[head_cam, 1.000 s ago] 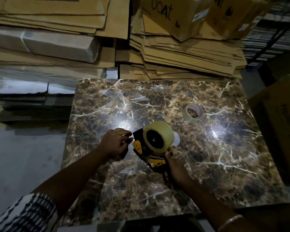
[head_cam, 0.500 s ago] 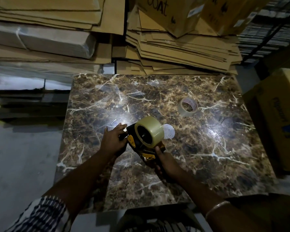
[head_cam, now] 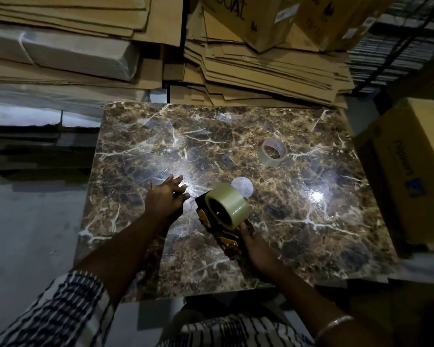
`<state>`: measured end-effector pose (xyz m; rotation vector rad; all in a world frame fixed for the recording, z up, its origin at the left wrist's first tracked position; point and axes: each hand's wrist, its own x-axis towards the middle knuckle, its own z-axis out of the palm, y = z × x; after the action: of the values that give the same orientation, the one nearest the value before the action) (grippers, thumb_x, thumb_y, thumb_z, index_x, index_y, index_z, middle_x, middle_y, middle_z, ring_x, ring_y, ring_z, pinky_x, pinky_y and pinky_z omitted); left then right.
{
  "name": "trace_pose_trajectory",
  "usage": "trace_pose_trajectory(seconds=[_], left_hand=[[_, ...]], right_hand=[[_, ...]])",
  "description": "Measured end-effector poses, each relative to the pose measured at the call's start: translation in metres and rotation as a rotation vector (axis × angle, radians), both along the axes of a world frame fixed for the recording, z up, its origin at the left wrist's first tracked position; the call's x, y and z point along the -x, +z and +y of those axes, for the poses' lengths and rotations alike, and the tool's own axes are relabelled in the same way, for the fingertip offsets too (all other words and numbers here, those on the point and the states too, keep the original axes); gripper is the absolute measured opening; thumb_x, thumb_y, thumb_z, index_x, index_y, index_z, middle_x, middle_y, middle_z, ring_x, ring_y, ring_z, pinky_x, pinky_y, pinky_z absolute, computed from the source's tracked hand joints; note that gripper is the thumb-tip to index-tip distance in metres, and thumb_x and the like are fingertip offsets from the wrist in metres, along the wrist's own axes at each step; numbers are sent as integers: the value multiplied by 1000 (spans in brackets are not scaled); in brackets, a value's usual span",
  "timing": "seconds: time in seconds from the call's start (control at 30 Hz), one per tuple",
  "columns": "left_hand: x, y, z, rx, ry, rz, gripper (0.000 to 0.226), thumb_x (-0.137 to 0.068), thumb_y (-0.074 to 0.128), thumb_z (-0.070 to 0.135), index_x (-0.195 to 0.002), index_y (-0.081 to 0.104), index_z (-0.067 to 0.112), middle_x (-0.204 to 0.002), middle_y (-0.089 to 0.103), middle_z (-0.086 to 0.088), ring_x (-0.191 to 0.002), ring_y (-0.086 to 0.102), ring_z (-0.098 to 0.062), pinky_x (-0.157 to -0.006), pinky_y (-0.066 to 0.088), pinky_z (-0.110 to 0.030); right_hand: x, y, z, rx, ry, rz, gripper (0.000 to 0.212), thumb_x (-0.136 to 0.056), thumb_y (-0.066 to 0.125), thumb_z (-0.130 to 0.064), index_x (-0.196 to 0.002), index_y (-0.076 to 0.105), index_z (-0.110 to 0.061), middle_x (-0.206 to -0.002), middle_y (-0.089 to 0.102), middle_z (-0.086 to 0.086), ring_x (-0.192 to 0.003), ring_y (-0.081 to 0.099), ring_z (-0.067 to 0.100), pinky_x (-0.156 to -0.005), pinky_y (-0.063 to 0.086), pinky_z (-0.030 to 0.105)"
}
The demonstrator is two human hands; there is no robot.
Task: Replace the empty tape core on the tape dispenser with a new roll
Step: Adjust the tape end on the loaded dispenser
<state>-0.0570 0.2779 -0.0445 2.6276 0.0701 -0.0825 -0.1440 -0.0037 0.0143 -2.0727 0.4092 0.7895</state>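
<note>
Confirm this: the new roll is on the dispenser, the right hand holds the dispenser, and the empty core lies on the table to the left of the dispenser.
One detail is off. In the head view the empty core lies on the table to the right of the dispenser and farther away, not left. The new roll is on the dispenser, and the right hand holds it.

hands: 2 (head_cam: 167, 196) | tape rolls: 2 (head_cam: 229, 207) | dispensers: 1 (head_cam: 224, 235) | white discs: 1 (head_cam: 243, 186)
</note>
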Motion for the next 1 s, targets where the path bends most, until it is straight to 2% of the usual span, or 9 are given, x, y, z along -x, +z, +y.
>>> trace_pose_trajectory(seconds=[0.23, 0.3, 0.4, 0.57, 0.7, 0.77, 0.83, 0.87, 1.0], left_hand=[[9, 2, -22, 10, 46, -58, 29, -92, 62, 24, -120, 67, 18, -144, 55, -3, -140, 42, -24, -113, 25, -62], [20, 0, -34, 48, -41, -203, 30, -95, 57, 20, -124, 65, 19, -141, 57, -3, -138, 45, -24, -112, 29, -58], [28, -5, -41, 24, -269, -59, 39, -101, 44, 34, -139, 52, 33, -155, 40, 7, -147, 28, -19, -116, 18, -53], [34, -16, -35, -113, -365, -26, 46, -94, 37, 58, -136, 48, 43, -161, 25, 11, -151, 18, -17, -116, 21, -57], [35, -18, -35, -158, -338, -27, 51, -90, 40, 65, -138, 44, 47, -162, 20, 16, -151, 16, -13, -117, 18, -56], [35, -19, -35, -160, -329, -23, 50, -91, 41, 64, -136, 47, 46, -162, 20, 17, -151, 16, -13, -117, 17, -56], [36, -20, -35, -156, -322, -26, 49, -90, 42, 64, -135, 49, 46, -162, 21, 16, -151, 16, -13, -117, 15, -55], [36, -20, -36, -152, -316, -32, 49, -90, 42, 64, -135, 49, 46, -161, 23, 16, -151, 16, -13, -117, 14, -56], [38, -20, -36, -134, -297, -54, 54, -88, 38, 65, -138, 48, 45, -160, 28, 15, -150, 19, -13, -117, 13, -56]], right_hand=[[14, 21, -12, 73, 36, 26, 89, -84, 25, -79, -80, 71, -3, -72, 68, 19, -68, 66, 27, -64, 44, 31], [10, 28, -8, 136, 73, 33, 87, -79, 23, -82, -62, 61, -6, -62, 60, 13, -59, 59, 22, -59, 38, 30], [8, 34, -5, 179, 105, 4, 84, -77, 21, -82, -59, 56, -8, -55, 52, 8, -55, 53, 21, -60, 35, 31], [1, 27, -4, 188, 141, -37, 117, -68, 9, -97, -121, 66, -11, -68, 66, 15, -68, 66, 26, -69, 50, 33], [-7, 35, -3, 252, 178, -59, 118, -59, 0, -103, -111, 67, -21, -71, 67, 10, -74, 69, 26, -75, 55, 37], [-9, 43, -2, 223, 173, -57, 102, -70, 5, -98, -117, 65, -29, -80, 69, 12, -81, 69, 27, -79, 55, 39], [-14, 42, -2, 219, 102, -51, 52, -96, 21, -73, -145, 26, -57, -109, 68, 20, -99, 67, 34, -89, 54, 41], [-16, 47, -1, 241, 103, -71, 54, -100, 27, -65, -151, 15, -52, -120, 66, 22, -107, 65, 36, -94, 52, 39], [-22, 57, 2, 265, 158, -10, 93, -85, 23, -86, -127, 64, -14, -119, 69, 16, -112, 65, 34, -96, 47, 36]])
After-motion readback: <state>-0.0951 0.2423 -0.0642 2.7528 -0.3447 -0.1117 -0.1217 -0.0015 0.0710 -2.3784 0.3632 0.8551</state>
